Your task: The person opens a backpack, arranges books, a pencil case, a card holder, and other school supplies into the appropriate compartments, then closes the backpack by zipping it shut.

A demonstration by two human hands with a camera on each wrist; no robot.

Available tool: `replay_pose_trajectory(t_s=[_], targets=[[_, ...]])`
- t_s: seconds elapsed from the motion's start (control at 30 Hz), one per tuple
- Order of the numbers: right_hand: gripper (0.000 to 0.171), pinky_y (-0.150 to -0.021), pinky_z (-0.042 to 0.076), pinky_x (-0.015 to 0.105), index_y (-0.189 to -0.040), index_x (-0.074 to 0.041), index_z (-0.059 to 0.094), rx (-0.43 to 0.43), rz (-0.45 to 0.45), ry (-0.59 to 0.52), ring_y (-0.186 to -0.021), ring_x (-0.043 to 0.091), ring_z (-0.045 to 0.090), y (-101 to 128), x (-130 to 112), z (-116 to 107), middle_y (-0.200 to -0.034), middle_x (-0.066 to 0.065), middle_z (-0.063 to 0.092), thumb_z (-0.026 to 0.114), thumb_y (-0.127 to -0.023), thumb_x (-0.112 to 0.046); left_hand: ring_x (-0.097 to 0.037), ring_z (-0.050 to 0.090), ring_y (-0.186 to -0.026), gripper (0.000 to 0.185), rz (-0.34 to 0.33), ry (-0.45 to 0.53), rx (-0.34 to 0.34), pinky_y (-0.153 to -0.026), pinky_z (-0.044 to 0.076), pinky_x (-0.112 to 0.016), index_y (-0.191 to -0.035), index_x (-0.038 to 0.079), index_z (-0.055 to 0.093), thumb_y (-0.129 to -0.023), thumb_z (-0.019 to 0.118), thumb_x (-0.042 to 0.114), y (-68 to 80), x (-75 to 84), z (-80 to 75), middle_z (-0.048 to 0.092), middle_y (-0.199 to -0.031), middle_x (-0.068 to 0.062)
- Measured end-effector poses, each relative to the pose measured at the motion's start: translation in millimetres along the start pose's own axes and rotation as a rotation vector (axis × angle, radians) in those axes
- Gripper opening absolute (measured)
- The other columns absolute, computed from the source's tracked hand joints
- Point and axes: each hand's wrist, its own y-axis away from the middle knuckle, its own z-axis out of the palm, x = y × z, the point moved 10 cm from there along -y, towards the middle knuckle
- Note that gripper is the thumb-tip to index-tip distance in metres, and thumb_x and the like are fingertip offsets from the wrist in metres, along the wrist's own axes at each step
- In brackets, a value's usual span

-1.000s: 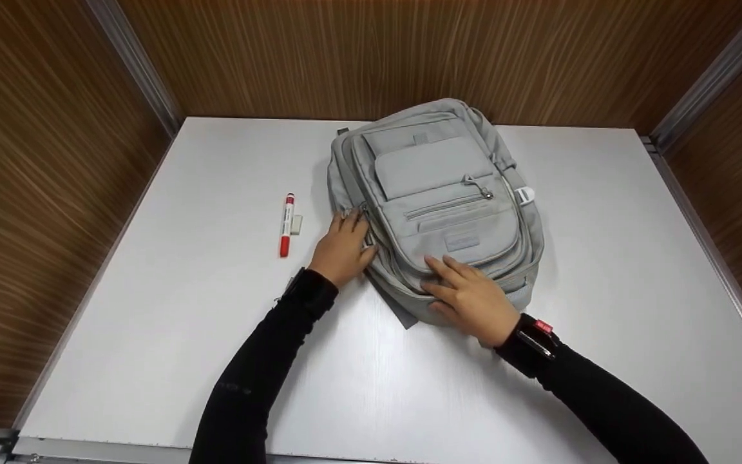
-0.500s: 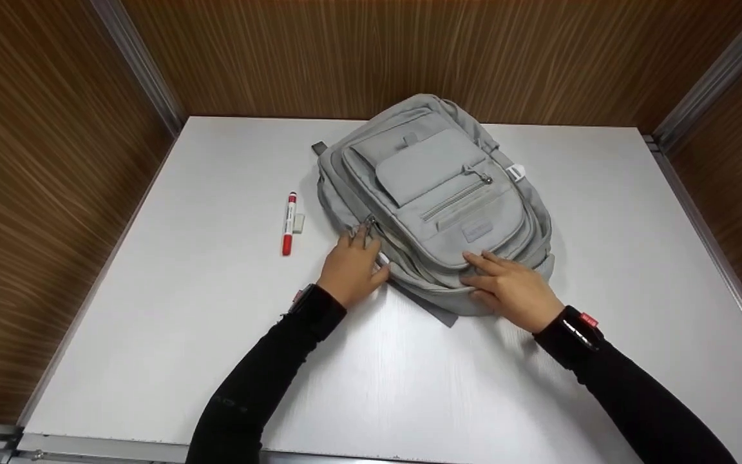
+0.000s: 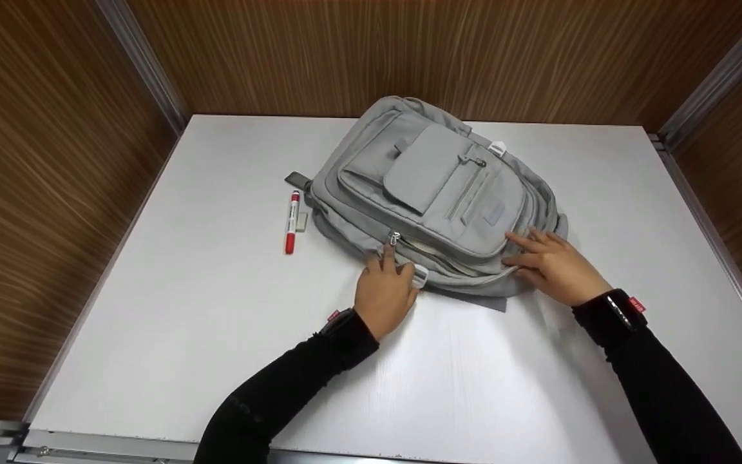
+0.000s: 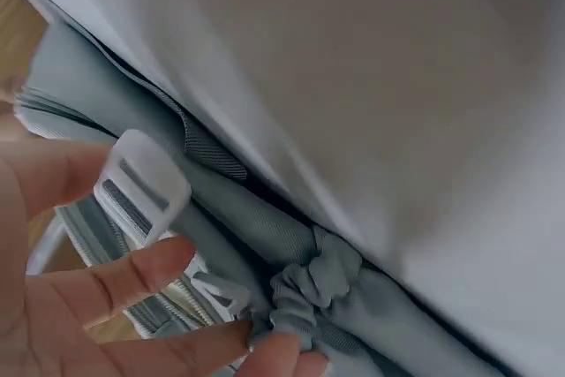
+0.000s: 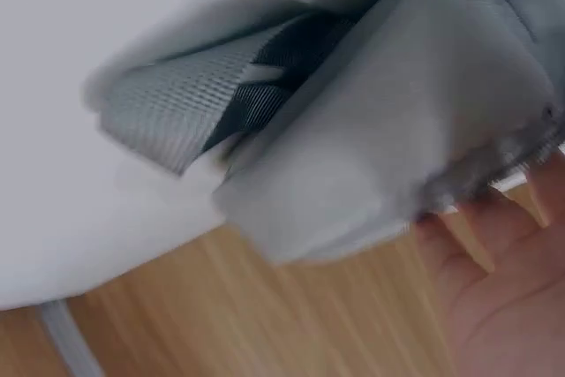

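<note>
Backpack: a grey backpack [image 3: 435, 193] is lying flat, front pocket up, on the desk [image 3: 184, 322], toward the far edge and slightly right of centre, turned at an angle to the desk edges.
Left hand: the left hand [image 3: 387, 290] is resting against the backpack's near side, fingers [image 4: 132, 275] fairly straight and touching the fabric beside a white plastic buckle [image 4: 141, 184]; nothing is being gripped.
Zipper pull: a metal zipper pull [image 3: 395, 238] is sitting just above the left index fingertip.
Right hand: the right hand [image 3: 554, 265] is lying flat on the backpack's near right corner, fingers extended and pressing the fabric.
Strap: a grey webbing strap [image 5: 190, 112] is showing under the corner in the right wrist view.
Marker: a red and white marker [image 3: 292, 222] is lying near the backpack's left side, not touching it.
Sleeves: both arms are wearing black sleeves [image 3: 281, 399].
</note>
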Motion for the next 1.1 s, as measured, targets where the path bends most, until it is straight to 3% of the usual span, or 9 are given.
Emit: replay_pose_trajectory(t_s=[0.13, 0.3, 0.43, 0.53, 0.67, 0.8, 0.9, 1.1], targets=[[0.030, -0.109, 0.027, 0.069, -0.116, -0.008, 0.072, 0.003, 0.103, 0.047, -0.133, 0.057, 0.037, 0, 18, -7, -0.140, 0.022, 0.054, 0.067, -0.086, -0.003, -0.031, 0.059, -0.100, 0.041, 0.087, 0.053, -0.030, -0.073, 0.056, -0.034, -0.108, 0.017, 0.063, -0.082, 0.073, 0.048, 3.1, 9.8, -0.8, 0.058, -0.134, -0.021], [0.031, -0.105, 0.034, 0.067, -0.111, -0.004, 0.072, 0.038, 0.152, 0.067, -0.129, 0.054, 0.045, -4, 11, -13, -0.131, 0.024, 0.061, 0.059, -0.083, -0.002, -0.030, 0.062, -0.101, 0.035, 0.126, 0.234, -0.008, -0.076, 0.057, -0.037, -0.114, 0.015, 0.063, -0.087, 0.071, 0.036, -0.4, -5.0, -11.7, 0.060, -0.132, -0.017], [0.020, -0.091, 0.049, 0.054, -0.094, -0.003, 0.074, 0.195, 0.066, 0.075, -0.106, 0.040, 0.062, -14, -21, -26, -0.104, 0.017, 0.071, 0.061, -0.078, -0.004, -0.030, 0.062, -0.108, 0.036, 0.116, 0.321, 0.069, -0.089, 0.054, -0.039, -0.119, 0.011, 0.062, -0.088, 0.071, 0.027, -8.6, -27.4, -23.6, 0.062, -0.129, -0.015], [0.006, -0.077, 0.052, 0.043, -0.080, -0.005, 0.071, 0.306, -0.067, 0.096, -0.084, 0.030, 0.063, -25, -57, -30, -0.084, 0.009, 0.070, 0.066, -0.078, -0.007, -0.031, 0.059, -0.116, 0.035, 0.108, 0.318, 0.103, -0.100, 0.049, -0.040, -0.118, 0.011, 0.062, -0.087, 0.071, 0.026, -15.5, -39.5, -26.0, 0.061, -0.130, -0.014], [0.008, -0.063, 0.049, 0.035, -0.073, -0.010, 0.066, 0.358, -0.245, 0.152, -0.069, 0.023, 0.056, -45, -108, -13, -0.073, 0.002, 0.064, 0.072, -0.077, -0.014, -0.029, 0.057, -0.121, 0.036, 0.104, 0.321, 0.108, -0.105, 0.046, -0.040, -0.118, 0.010, 0.063, -0.087, 0.072, 0.025, -22.9, -44.6, -20.9, 0.061, -0.131, -0.012], [0.020, -0.060, 0.047, 0.035, -0.075, -0.009, 0.063, 0.386, -0.327, 0.237, -0.067, 0.023, 0.055, -65, -142, 13, -0.075, 0.004, 0.062, 0.080, -0.070, -0.018, -0.030, 0.056, -0.122, 0.041, 0.088, 0.331, 0.083, -0.105, 0.046, -0.040, -0.122, 0.007, 0.062, -0.086, 0.072, 0.026, -26.7, -41.9, -11.3, 0.061, -0.130, -0.013], [0.022, -0.059, 0.048, 0.034, -0.076, -0.005, 0.062, 0.406, -0.324, 0.360, -0.067, 0.023, 0.055, -77, -156, 31, -0.076, 0.007, 0.061, 0.080, -0.069, -0.016, -0.031, 0.056, -0.122, 0.044, 0.068, 0.328, 0.075, -0.106, 0.046, -0.041, -0.123, 0.007, 0.062, -0.085, 0.073, 0.025, -27.3, -38.8, -5.8, 0.060, -0.130, -0.014], [0.006, -0.058, 0.050, 0.031, -0.081, -0.003, 0.064, 0.370, -0.232, 0.584, -0.069, 0.021, 0.056, -90, -157, 51, -0.078, 0.007, 0.062, 0.065, -0.080, -0.008, -0.031, 0.057, -0.120, 0.044, 0.061, 0.315, 0.096, -0.107, 0.044, -0.039, -0.121, 0.004, 0.064, -0.082, 0.074, 0.021, -26.8, -34.0, -4.2, 0.062, -0.128, -0.014]])
